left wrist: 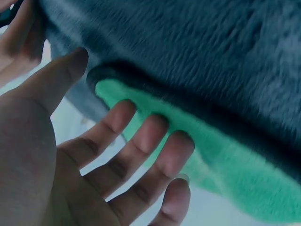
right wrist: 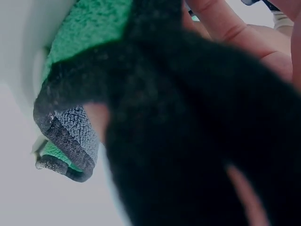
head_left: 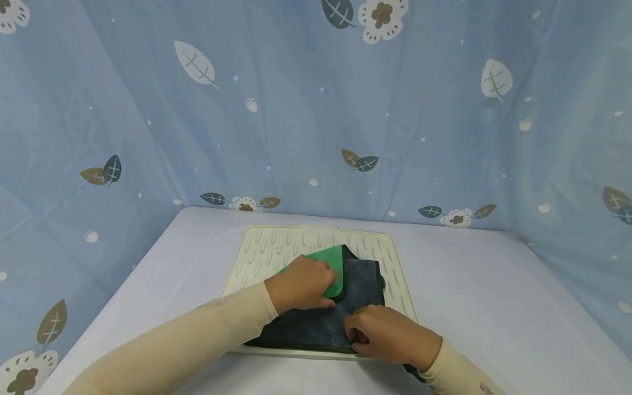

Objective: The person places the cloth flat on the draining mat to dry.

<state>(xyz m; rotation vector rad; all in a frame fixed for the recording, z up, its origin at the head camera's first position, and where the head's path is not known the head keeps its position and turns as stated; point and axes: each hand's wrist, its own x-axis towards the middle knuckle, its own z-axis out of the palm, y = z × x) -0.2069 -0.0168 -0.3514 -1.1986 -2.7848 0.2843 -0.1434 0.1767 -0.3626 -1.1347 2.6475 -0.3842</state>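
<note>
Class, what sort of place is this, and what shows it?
Probably a makeshift work booth: blue leaf-print fabric lines three sides of a white cloth-covered table, which bears a cream ridged, plastic-looking tray.

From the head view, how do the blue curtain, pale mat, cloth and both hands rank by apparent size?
1. Blue curtain
2. Pale mat, by outline
3. Cloth
4. Left hand and right hand: too alike to rank

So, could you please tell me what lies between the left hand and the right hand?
In the head view, a dark blue stretch of cloth lies between the left hand and right hand.
</note>
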